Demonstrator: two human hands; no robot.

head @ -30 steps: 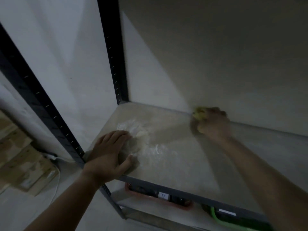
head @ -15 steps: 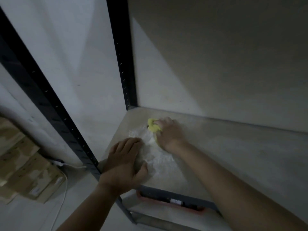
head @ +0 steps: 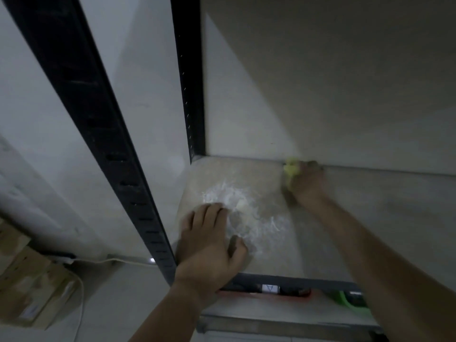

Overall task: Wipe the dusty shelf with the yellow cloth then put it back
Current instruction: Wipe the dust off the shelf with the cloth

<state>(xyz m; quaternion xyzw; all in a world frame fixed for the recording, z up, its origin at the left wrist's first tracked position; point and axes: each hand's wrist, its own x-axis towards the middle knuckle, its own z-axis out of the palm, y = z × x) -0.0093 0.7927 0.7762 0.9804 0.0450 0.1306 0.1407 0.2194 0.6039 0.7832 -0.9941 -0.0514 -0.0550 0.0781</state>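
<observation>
1. The right hand is curling its fingers round the bunched yellow cloth and pressing it down at the far edge of the shelf, right where the board meets the back wall.
2. The left hand is lying flat near the front left corner of the shelf, with its fingers straight and holding nothing. It looks to be bracing the person.
3. A white dust patch is showing between the two hands, smeared in streaks, with the left fingertips touching its near edge. The cloth is sitting apart from it, further back and to the right.
4. Judging by this, the wiping is under way but not finished. The thickest dust is waiting to be cleared, and the right part of the board is looking dull and grey, too dim to call clean or dusty.
5. Putting the cloth back is not yet done, and where it belongs is not showing.
6. Below the shelf front, a small white label is showing a dark mark, perhaps a triangle, but nothing readable.
7. Cardboard boxes are standing at the lower left beyond the black upright. Any print on them is too dim to read.
</observation>
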